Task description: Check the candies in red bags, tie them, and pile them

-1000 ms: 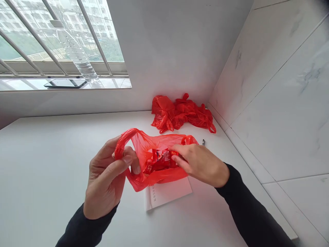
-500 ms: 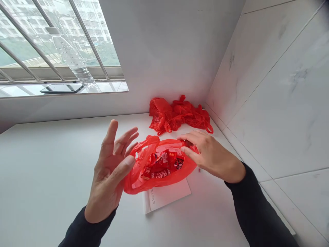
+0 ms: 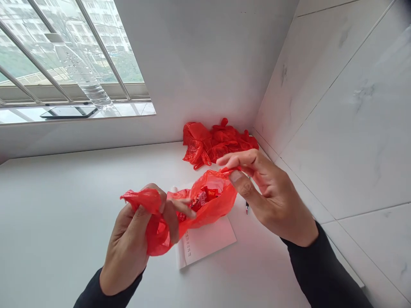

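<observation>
A red plastic bag (image 3: pixel 215 211) is stretched between my two hands, its mouth facing up. Inside it lie several small red-wrapped packets (image 3: pixel 205 197). My left hand (image 3: pixel 135 231) is closed around the bag's left handle, which is bunched over the thumb and fingers. At the opposite rim, my right hand (image 3: pixel 260 188) pinches the bag's edge between thumb and fingers. Below the bag, a white notebook (image 3: pixel 210 239) with a handwritten column of figures lies on the white table (image 3: pixel 80 214), partly covered.
More crumpled red plastic bags (image 3: pixel 218 141) lie against the wall at the back. A pen (image 3: pixel 247 207) rests right of the notebook. On the windowsill stand a clear water bottle (image 3: pixel 81 75) and a flat dark-edged tablet (image 3: pixel 69 112). A marble-patterned wall (image 3: pixel 346 128) bounds the right side.
My left hand has gone from spread fingers beside the bag to gripping its left handle, pulling it left and down. The right hand has lifted its edge slightly. The view has shifted a little.
</observation>
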Action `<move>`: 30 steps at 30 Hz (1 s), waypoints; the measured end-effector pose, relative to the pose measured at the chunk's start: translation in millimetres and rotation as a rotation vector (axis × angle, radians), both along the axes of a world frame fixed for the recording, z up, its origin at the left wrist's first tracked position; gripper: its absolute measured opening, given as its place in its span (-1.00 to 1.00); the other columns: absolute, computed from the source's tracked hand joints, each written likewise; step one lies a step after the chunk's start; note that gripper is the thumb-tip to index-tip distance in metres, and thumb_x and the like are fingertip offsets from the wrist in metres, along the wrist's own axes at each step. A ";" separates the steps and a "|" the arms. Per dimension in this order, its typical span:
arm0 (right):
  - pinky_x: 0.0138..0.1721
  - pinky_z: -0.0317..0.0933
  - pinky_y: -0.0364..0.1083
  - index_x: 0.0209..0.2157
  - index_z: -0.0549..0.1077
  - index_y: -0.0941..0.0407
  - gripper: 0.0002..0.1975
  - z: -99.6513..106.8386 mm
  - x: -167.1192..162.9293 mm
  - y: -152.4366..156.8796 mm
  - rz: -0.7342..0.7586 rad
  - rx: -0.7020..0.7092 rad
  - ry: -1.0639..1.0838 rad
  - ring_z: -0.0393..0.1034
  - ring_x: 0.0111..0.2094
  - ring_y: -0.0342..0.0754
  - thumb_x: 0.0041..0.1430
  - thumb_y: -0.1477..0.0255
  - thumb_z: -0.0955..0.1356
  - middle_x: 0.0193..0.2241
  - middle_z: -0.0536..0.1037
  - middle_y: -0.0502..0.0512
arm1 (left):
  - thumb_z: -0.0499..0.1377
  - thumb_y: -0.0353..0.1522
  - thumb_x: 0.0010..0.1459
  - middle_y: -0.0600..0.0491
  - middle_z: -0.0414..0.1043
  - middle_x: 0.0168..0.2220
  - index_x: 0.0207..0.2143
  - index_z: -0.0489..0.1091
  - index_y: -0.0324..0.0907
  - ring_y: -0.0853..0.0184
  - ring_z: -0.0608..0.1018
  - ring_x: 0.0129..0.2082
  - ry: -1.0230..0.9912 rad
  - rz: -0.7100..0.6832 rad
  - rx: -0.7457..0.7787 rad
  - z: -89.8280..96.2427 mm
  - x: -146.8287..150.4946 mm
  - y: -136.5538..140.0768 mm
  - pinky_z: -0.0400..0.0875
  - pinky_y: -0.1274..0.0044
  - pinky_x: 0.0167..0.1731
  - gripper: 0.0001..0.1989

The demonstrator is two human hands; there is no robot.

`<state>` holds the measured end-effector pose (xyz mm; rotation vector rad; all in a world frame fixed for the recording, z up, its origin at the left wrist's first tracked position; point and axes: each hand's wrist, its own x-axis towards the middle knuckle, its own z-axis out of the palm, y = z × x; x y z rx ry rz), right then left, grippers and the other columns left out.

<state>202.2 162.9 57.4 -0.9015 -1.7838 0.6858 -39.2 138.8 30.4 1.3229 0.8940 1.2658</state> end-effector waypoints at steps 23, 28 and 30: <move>-0.31 0.41 -0.12 -0.16 0.54 -0.01 -0.89 6.8 -7.8 -15.5 -0.124 0.034 0.103 0.46 -0.35 -0.10 0.39 0.45 0.35 -0.35 0.55 -0.04 | -0.02 -0.19 0.42 0.16 0.22 -0.65 -0.37 0.35 -0.10 0.40 0.37 -0.59 0.180 -0.208 -0.128 1.7 10.5 -0.9 0.34 0.54 -0.46 -0.67; -0.27 0.48 -0.02 -0.08 0.55 -0.08 -0.79 5.2 -14.0 -30.7 -0.055 0.101 0.214 0.52 -0.31 -0.03 0.33 0.50 0.39 -0.25 0.60 -0.01 | 0.10 -0.20 0.35 0.20 0.14 -0.62 -0.22 0.40 -0.05 0.45 0.23 -0.67 0.135 -0.133 -0.155 6.8 23.1 -12.5 0.27 0.59 -0.61 -0.84; -0.07 0.47 0.02 -0.03 0.52 -0.07 -0.72 -0.1 -19.3 -30.1 0.052 0.129 0.178 0.53 -0.26 -0.05 0.33 0.56 0.38 -0.22 0.62 -0.04 | 0.27 -0.26 0.21 0.13 0.32 -0.48 -0.15 0.42 -0.01 0.39 0.35 -0.53 0.272 -0.126 -0.089 8.9 30.5 -19.8 0.34 0.57 -0.53 -0.84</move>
